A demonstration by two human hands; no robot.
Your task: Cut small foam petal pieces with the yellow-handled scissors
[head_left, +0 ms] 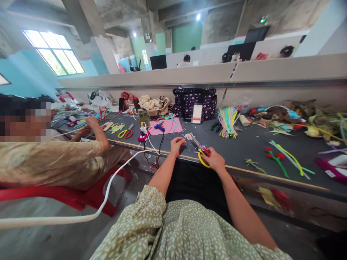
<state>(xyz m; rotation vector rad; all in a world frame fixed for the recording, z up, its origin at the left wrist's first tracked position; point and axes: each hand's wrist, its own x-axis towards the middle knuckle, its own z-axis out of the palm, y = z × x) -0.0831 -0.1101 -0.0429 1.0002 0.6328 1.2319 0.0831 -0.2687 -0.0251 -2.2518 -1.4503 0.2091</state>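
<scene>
At the table's front edge, my right hand is wrapped round a pair of scissors with red and yellow handles. The blades point away from me, up and to the left. My left hand is closed in a pinch just left of the blades; whatever is between its fingertips is too small or hidden to make out. Small pale and purple scraps lie on the dark tabletop around the blades. Further back is a pink sheet with a blue glue gun on it.
A bundle of pastel pipe cleaners stands ahead right, near a dark patterned bag. Red pipe-cleaner flowers lie to the right. Another pair of scissors and a co-worker are left. A white cable crosses the left front.
</scene>
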